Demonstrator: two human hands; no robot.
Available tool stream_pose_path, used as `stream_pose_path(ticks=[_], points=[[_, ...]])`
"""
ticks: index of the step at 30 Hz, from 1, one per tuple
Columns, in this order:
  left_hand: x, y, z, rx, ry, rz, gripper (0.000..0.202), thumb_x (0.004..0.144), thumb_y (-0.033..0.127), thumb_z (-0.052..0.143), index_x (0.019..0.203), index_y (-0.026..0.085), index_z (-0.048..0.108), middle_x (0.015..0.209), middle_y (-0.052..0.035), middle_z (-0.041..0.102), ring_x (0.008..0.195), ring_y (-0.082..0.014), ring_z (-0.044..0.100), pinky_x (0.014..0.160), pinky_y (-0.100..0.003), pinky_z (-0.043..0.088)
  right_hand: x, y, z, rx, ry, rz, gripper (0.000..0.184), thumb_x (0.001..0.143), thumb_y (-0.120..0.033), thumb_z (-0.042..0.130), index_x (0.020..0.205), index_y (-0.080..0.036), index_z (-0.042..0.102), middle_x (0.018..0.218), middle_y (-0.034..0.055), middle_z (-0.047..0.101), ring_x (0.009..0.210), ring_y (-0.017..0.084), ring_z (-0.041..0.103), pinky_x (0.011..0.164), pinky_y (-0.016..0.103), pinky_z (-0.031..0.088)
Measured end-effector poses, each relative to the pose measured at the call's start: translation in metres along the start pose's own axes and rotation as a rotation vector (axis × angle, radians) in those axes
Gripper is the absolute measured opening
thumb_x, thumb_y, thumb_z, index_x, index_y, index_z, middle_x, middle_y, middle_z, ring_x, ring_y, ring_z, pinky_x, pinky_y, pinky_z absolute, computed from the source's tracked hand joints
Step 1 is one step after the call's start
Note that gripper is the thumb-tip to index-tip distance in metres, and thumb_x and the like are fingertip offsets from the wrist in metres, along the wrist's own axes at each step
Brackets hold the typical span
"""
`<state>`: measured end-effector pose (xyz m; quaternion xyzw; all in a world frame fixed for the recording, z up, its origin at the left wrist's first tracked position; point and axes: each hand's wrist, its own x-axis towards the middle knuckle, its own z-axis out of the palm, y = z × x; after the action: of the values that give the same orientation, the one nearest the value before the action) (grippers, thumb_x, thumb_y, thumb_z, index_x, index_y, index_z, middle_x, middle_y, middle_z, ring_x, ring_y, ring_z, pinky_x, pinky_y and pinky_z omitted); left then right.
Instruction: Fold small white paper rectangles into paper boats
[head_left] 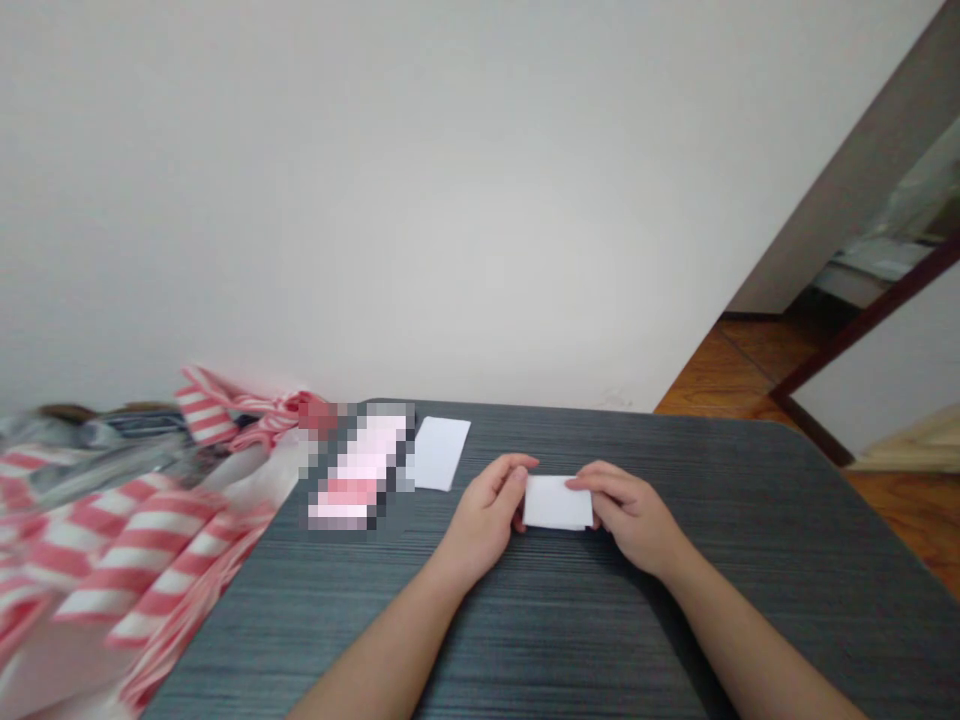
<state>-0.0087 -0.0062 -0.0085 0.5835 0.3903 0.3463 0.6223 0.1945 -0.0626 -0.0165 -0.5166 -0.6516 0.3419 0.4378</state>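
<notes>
Between my two hands is a small white folded paper [559,503], held just over the dark table [555,630]. My left hand [491,510] pinches its left edge, thumb on top. On the right edge, my right hand [630,510] closes its fingers round the paper's side, some of them hidden behind it. A thin second layer shows along the paper's lower edge. Farther back and to the left, a white sheet of paper [444,452] lies flat on the table.
A blurred-out pinkish rectangular object [360,470] lies left of the white sheet. Red-and-white striped cloth [142,540] is heaped beside the table's left edge. A pale wall [480,220] rises behind the table. Wooden floor [720,370] shows at the right.
</notes>
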Motion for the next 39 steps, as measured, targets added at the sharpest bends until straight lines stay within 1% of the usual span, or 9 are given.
stream_pose_path(ticks=[5, 8, 11, 14, 17, 21, 26, 33, 39], points=[[0.001, -0.002, 0.003, -0.038, -0.020, -0.021, 0.031, 0.080, 0.029, 0.062, 0.108, 0.017, 0.056, 0.070, 0.0040, 0.055, 0.053, -0.0094, 0.047, 0.046, -0.019, 0.038, -0.001, -0.002, 0.001, -0.011, -0.021, -0.009, 0.028, 0.093, -0.024, 0.045, 0.099, -0.022, 0.073, 0.096, 0.0052, 0.061, 0.061, 0.011, 0.057, 0.058, 0.025, 0.049], [0.001, -0.003, 0.003, -0.035, -0.007, -0.026, 0.028, 0.080, 0.028, 0.061, 0.105, 0.017, 0.057, 0.071, 0.0029, 0.057, 0.052, -0.0092, 0.048, 0.046, -0.019, 0.038, -0.002, 0.001, 0.002, 0.032, 0.031, 0.057, 0.031, 0.096, -0.031, 0.044, 0.114, -0.021, 0.067, 0.092, 0.0050, 0.063, 0.059, 0.011, 0.056, 0.056, 0.025, 0.047], [0.002, -0.003, 0.004, -0.033, -0.003, -0.028, 0.026, 0.080, 0.029, 0.062, 0.103, 0.017, 0.057, 0.071, 0.0024, 0.058, 0.054, -0.0098, 0.049, 0.046, -0.019, 0.039, -0.003, 0.004, 0.003, 0.061, 0.055, 0.140, 0.039, 0.099, -0.038, 0.040, 0.127, -0.018, 0.057, 0.075, 0.0019, 0.063, 0.056, 0.013, 0.056, 0.054, 0.025, 0.046], [0.001, -0.003, 0.003, -0.033, -0.001, -0.022, 0.026, 0.080, 0.030, 0.062, 0.102, 0.017, 0.058, 0.069, 0.0029, 0.058, 0.054, -0.0097, 0.049, 0.047, -0.019, 0.040, -0.003, 0.005, 0.004, 0.013, 0.018, 0.178, 0.035, 0.096, -0.037, 0.045, 0.121, -0.017, 0.059, 0.062, -0.0012, 0.059, 0.056, 0.014, 0.057, 0.056, 0.026, 0.045], [0.001, -0.003, 0.003, -0.017, -0.002, -0.015, 0.024, 0.080, 0.029, 0.063, 0.101, 0.017, 0.060, 0.068, 0.0031, 0.058, 0.052, -0.0092, 0.049, 0.047, -0.019, 0.039, -0.001, 0.001, 0.005, -0.033, -0.014, 0.207, 0.027, 0.090, -0.033, 0.054, 0.113, -0.019, 0.062, 0.067, -0.0009, 0.062, 0.056, 0.014, 0.059, 0.056, 0.026, 0.046], [0.002, -0.004, 0.002, 0.008, -0.012, -0.002, 0.025, 0.080, 0.030, 0.064, 0.100, 0.017, 0.063, 0.067, 0.0022, 0.060, 0.052, -0.0093, 0.051, 0.048, -0.019, 0.039, 0.000, -0.005, 0.005, -0.097, -0.017, 0.201, 0.019, 0.089, -0.029, 0.054, 0.103, -0.020, 0.065, 0.066, -0.0007, 0.062, 0.057, 0.015, 0.059, 0.055, 0.025, 0.045], [0.002, -0.003, 0.002, -0.002, -0.010, -0.049, 0.031, 0.080, 0.035, 0.064, 0.105, 0.016, 0.059, 0.066, 0.0022, 0.062, 0.049, -0.0102, 0.053, 0.047, -0.020, 0.042, -0.001, -0.003, 0.005, -0.092, 0.027, 0.210, 0.019, 0.090, -0.030, 0.054, 0.103, -0.020, 0.064, 0.066, -0.0008, 0.061, 0.057, 0.015, 0.059, 0.055, 0.025, 0.046], [0.002, -0.001, 0.000, 0.139, -0.054, -0.049, 0.024, 0.083, 0.040, 0.059, 0.073, 0.017, 0.059, 0.055, 0.0026, 0.058, 0.047, -0.0108, 0.051, 0.047, -0.020, 0.039, -0.001, 0.003, 0.006, -0.075, 0.068, 0.201, 0.021, 0.089, -0.031, 0.055, 0.104, -0.020, 0.064, 0.069, 0.0004, 0.063, 0.058, 0.015, 0.059, 0.055, 0.026, 0.046], [0.002, -0.005, -0.002, 0.206, -0.055, -0.006, 0.026, 0.086, 0.040, 0.056, 0.072, 0.018, 0.058, 0.055, 0.0032, 0.056, 0.050, -0.0118, 0.053, 0.051, -0.021, 0.038, -0.001, 0.002, 0.005, -0.100, 0.063, 0.198, 0.021, 0.089, -0.031, 0.055, 0.104, -0.020, 0.065, 0.070, 0.0002, 0.063, 0.060, 0.016, 0.058, 0.056, 0.026, 0.045]])
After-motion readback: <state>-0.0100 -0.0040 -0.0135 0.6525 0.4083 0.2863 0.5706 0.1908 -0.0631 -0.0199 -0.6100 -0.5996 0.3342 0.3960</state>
